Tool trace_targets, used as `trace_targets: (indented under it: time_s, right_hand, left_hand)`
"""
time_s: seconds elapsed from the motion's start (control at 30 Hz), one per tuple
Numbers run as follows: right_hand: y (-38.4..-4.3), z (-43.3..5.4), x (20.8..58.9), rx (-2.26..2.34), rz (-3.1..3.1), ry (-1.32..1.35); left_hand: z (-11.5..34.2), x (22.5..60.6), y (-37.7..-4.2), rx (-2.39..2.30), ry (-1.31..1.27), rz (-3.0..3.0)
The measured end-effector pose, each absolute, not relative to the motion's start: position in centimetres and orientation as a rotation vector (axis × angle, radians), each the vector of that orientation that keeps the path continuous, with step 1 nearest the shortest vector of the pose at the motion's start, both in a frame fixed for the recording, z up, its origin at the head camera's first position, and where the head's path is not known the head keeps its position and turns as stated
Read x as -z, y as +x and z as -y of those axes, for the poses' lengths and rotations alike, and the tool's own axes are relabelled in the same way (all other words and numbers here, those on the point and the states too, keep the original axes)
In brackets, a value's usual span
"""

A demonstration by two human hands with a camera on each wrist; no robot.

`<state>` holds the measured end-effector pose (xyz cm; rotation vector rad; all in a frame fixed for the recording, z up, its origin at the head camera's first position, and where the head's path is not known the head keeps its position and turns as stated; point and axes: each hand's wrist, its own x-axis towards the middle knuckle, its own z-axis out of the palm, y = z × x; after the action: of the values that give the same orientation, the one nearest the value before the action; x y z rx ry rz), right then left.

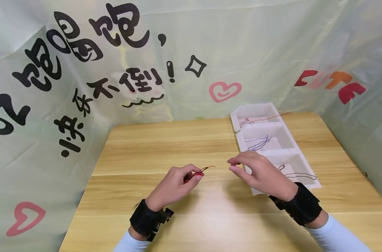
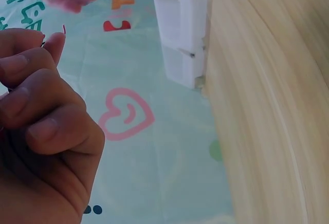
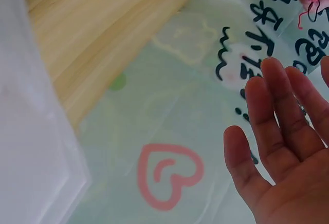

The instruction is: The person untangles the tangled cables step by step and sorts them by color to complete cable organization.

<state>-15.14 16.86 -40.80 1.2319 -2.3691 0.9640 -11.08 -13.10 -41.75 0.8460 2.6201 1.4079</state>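
Thumb and fingertips of my left hand (image 1: 176, 183) pinch a small tangle of red and black threads (image 1: 198, 173), and a thin loose end sticks out to the right. In the right wrist view the red and black threads (image 3: 313, 0) dangle below those fingertips. My right hand (image 1: 261, 175) hovers over the left edge of the white three-compartment tray (image 1: 293, 145), its fingers extended and holding nothing. In the right wrist view its fingers (image 3: 277, 116) spread apart. Most of the threads within the left hand are hidden by the fingers.
The tray's far compartment holds red thread (image 1: 251, 120), the middle one blue thread (image 1: 258, 143), and the near one black thread (image 1: 299, 175). One red end hangs past the far rim. A printed cloth (image 1: 184, 31) borders the wooden table (image 1: 165, 140) at back and sides.
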Motion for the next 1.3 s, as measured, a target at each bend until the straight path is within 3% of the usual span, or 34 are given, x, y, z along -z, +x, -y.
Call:
trace_targets:
  time_s: [0.73,1.3]
  right_hand:
    - [-15.0,-11.0,41.0,-0.678,2.104,1.56]
    - [-15.3,-12.7,41.1,-0.468,2.11,1.476]
  left_hand:
    - [12.0,42.0,-11.1,-1.371,0.94,-2.579]
    - [13.1,42.1,-11.4,-1.253,0.918,-2.652]
